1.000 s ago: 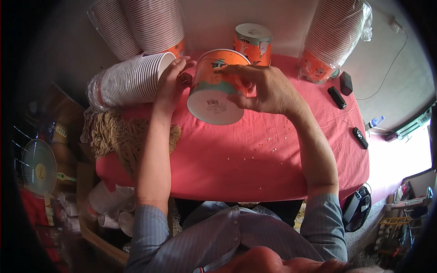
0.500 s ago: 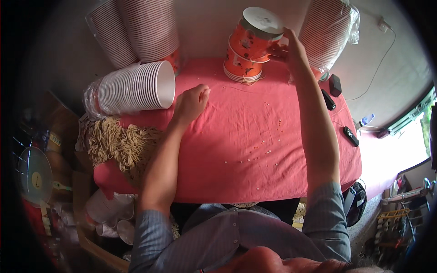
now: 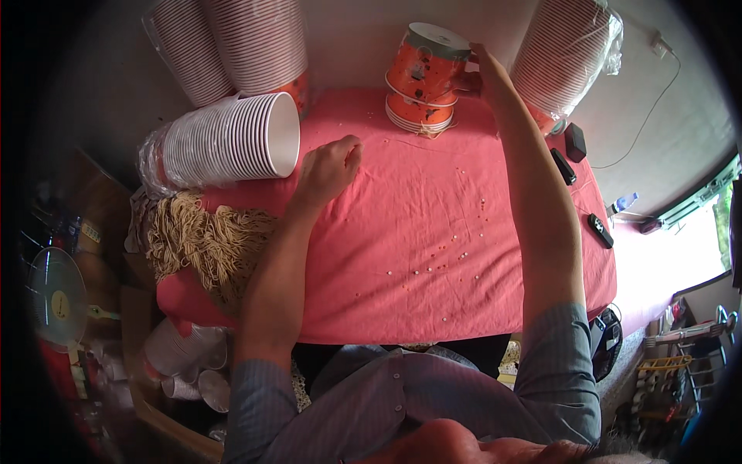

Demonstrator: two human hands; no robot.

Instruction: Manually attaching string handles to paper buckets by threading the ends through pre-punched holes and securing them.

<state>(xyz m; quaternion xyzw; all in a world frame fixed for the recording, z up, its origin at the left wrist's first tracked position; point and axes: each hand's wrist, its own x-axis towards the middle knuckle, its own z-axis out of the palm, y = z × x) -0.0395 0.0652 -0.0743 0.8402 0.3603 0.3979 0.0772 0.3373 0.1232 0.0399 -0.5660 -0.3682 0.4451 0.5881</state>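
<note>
At the far side of the table, a printed orange paper bucket [image 3: 421,73] sits upside down over a short stack of similar buckets [image 3: 417,113], its pale base facing up. My right hand [image 3: 473,77] grips its right side, with some fingers hidden behind the wall. Closer in and to the left, my left hand [image 3: 331,168] hovers near the table with its fingers curled closed; whatever may be inside is hidden. Beside that hand, a plastic-wrapped stack of white-lined paper buckets [image 3: 224,143] lies on its side. Loose beige cords [image 3: 209,240] are heaped near my left forearm.
Tall bucket stacks [image 3: 259,46] rise at the back left, and another wrapped stack [image 3: 568,62] at the back right. Small black devices [image 3: 574,143] and a remote [image 3: 600,230] lie along the right edge of the red-covered table [image 3: 402,301]. Tiny beads dot the cloth.
My right hand has lowered the orange bucket slightly and shifted it left, so less of the stack beneath shows. My left hand stays curled in about the same place.
</note>
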